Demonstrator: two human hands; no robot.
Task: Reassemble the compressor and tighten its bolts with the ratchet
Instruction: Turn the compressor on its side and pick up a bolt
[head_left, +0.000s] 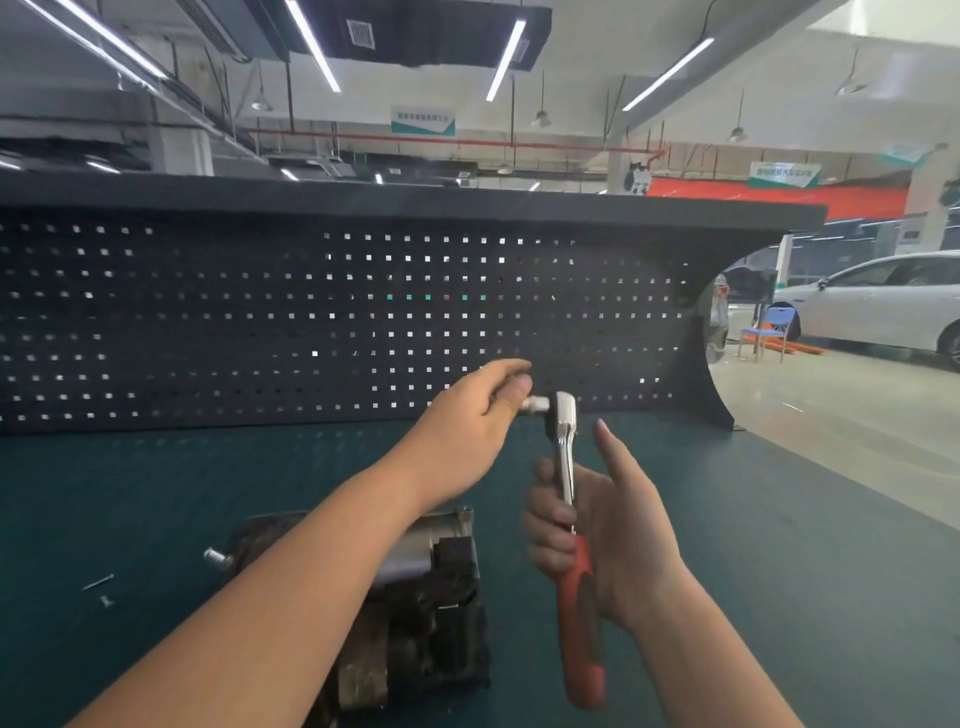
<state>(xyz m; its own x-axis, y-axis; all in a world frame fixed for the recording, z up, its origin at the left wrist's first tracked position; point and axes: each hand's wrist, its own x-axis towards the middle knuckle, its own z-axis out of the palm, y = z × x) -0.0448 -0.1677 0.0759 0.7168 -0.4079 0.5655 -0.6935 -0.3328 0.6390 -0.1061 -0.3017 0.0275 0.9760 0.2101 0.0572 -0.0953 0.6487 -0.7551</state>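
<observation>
Ratchet (566, 467) held upright above the green worktop (779, 519), chrome head uppermost, red handle pointing down toward the viewer. Right hand (597, 525) wrapped around the chrome shank just above the red grip — lower fingers (550, 540) curled round it, index finger extended and straight beside the head. Left hand (467, 421) raised at head level, thumb and fingertips pinching a small silver socket (535, 403) seated sideways on the ratchet head. Compressor (431, 597) — dark, grimy metal body with a lighter cylindrical section — resting on the worktop below the left forearm, partly hidden by it, near and to the left of the ratchet handle. Short silver stub (217, 557) projecting from its left end. Two small loose screws (101, 590) lying on the worktop well left of the compressor. Black perforated back panel (208, 312) rising behind the worktop; white car (883, 301) and blue chair (769, 327) in the background at right.
</observation>
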